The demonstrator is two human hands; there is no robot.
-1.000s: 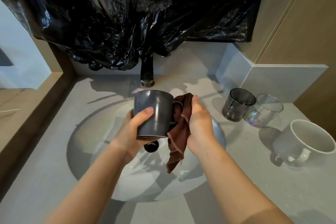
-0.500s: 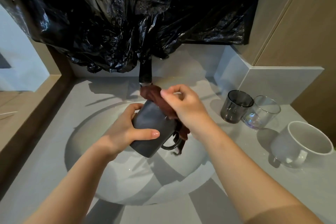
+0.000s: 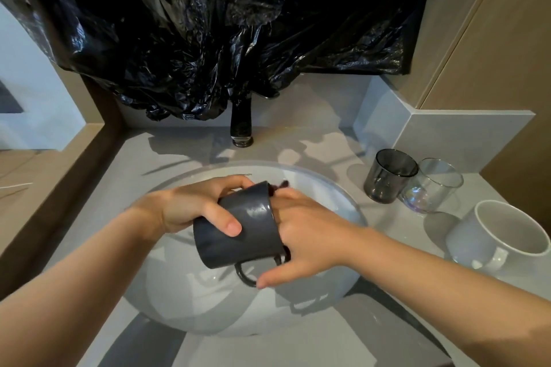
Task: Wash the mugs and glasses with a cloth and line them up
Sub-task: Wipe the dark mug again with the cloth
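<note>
Location type: bathroom washstand, domestic or hotel style. Evidence: round white basin [image 3: 179,292] recessed under grey stone counter [image 3: 313,140]; single black tap [image 3: 241,125] at rear centre; stone upstand behind; wood-tone wall panels [image 3: 492,39] at right; black plastic sheet [image 3: 208,24] hanging over tap; grey glass [image 3: 387,177], clear glass [image 3: 432,188], white mug [image 3: 501,235] on counter at right.

We see a glossy dark mug [image 3: 247,226], a crinkled shiny black plastic sheet [image 3: 208,24] at twelve o'clock, and a smooth smoked glass [image 3: 387,179] at two.
</note>
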